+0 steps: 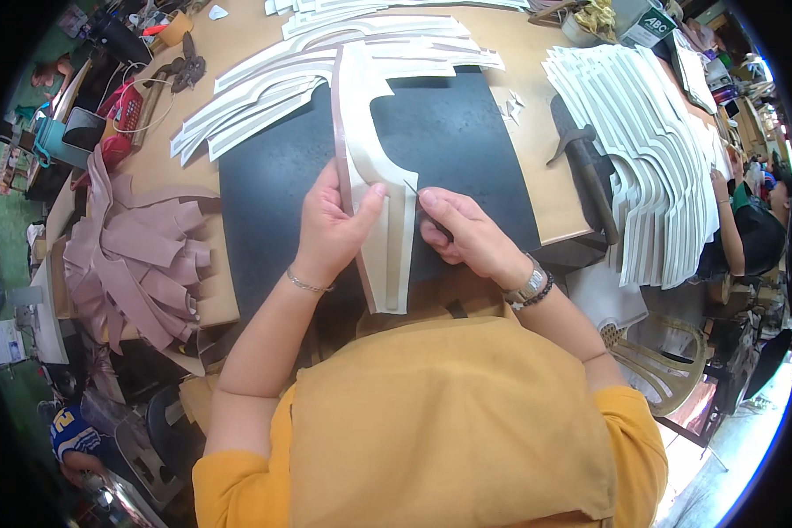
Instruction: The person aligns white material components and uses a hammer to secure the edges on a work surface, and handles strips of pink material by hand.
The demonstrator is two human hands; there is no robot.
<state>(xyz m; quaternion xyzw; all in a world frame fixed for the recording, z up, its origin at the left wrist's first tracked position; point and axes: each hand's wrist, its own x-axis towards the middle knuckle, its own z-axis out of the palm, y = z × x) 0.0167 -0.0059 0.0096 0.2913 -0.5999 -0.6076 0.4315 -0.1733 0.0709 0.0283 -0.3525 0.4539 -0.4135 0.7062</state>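
A long curved piece of mauve material with a white and beige backing (359, 106) stands out before me, its wide end toward my lap. My left hand (336, 220) pinches it along the mauve edge, thumb on the backing and fingers behind. At the piece's right corner is my right hand (471, 231), closed on a thin, dark, pointed tool (412, 187). The tool's tip touches or nearly touches the white edge; its handle is mostly hidden in my fist. Beneath lies a black mat (466, 132).
White-backed pieces (255, 110) spread over the mat's far side. Mauve pieces (136, 255) are heaped at left, and a large white stack (647, 158) stands at right beside a hammer (581, 163). Another person's arm (729, 224) is at far right; someone else (72, 440) is lower left.
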